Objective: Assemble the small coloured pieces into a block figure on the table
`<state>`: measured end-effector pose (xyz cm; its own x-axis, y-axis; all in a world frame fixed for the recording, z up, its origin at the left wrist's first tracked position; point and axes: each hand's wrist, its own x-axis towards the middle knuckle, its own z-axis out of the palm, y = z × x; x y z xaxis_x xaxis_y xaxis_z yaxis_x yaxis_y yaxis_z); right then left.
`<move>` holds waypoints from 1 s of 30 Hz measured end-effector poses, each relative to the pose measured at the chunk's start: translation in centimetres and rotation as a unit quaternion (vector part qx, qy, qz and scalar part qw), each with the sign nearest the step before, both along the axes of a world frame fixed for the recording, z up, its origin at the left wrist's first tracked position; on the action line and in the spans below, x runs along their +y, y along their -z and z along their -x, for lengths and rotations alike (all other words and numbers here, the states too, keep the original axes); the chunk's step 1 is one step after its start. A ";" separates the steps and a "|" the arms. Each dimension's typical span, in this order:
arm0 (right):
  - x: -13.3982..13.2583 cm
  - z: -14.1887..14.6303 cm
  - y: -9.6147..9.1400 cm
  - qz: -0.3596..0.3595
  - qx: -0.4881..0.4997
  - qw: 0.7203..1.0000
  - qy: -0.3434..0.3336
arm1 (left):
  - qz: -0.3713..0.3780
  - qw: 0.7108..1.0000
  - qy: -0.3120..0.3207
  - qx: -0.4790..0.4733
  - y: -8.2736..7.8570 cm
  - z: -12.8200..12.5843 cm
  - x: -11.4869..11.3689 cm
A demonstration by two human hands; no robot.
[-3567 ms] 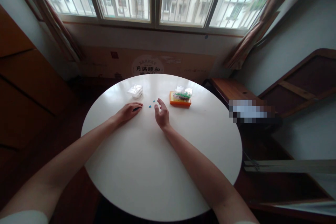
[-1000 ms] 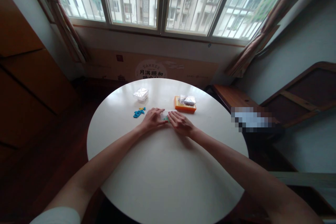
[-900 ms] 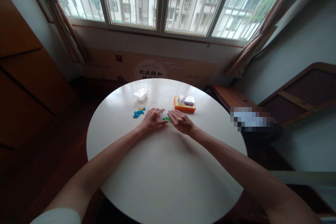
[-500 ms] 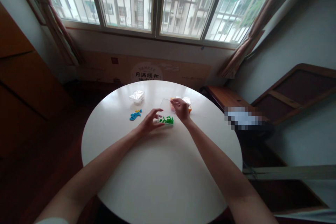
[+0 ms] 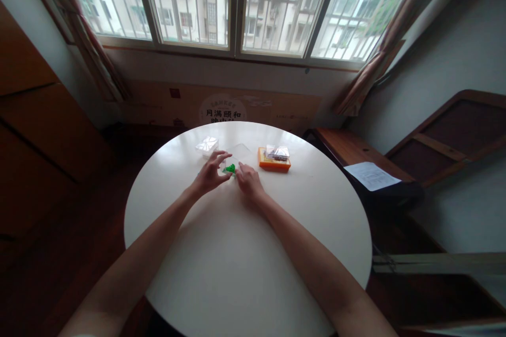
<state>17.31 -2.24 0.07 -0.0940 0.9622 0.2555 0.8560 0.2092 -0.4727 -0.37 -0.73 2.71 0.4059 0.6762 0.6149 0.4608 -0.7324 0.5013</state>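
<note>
Green pieces between both hands

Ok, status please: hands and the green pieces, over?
Left hand and right hand both at green pieces, grip unclear. Pieces on table, between the hands. Clear box, orange box behind, apart.

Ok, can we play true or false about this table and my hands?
1. The left hand and the right hand meet at the small green plastic pieces. True.
2. The round table is black. False: it is white.
3. The flat orange box lies to the right of both hands. True.
4. The sheet of paper lies on the table. False: it lies on the dark wooden bench beside it.
</note>
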 end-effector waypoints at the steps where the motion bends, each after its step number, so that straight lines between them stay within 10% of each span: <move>1: -0.2 0.1 0.0 0.003 -0.009 1.000 -0.006 | -0.009 1.000 0.008 0.013 -0.1 0.0 -0.1; 30: -1.5 1.0 -0.1 -0.016 -0.075 0.995 -0.059 | -0.174 0.951 0.075 0.245 0.3 -0.6 -1.1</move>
<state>16.35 -3.71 0.19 -0.2451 0.9337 0.2612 0.8850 0.3254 -0.3329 0.23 -1.79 2.42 0.7776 0.3784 0.5021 0.4533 -0.8908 -0.0308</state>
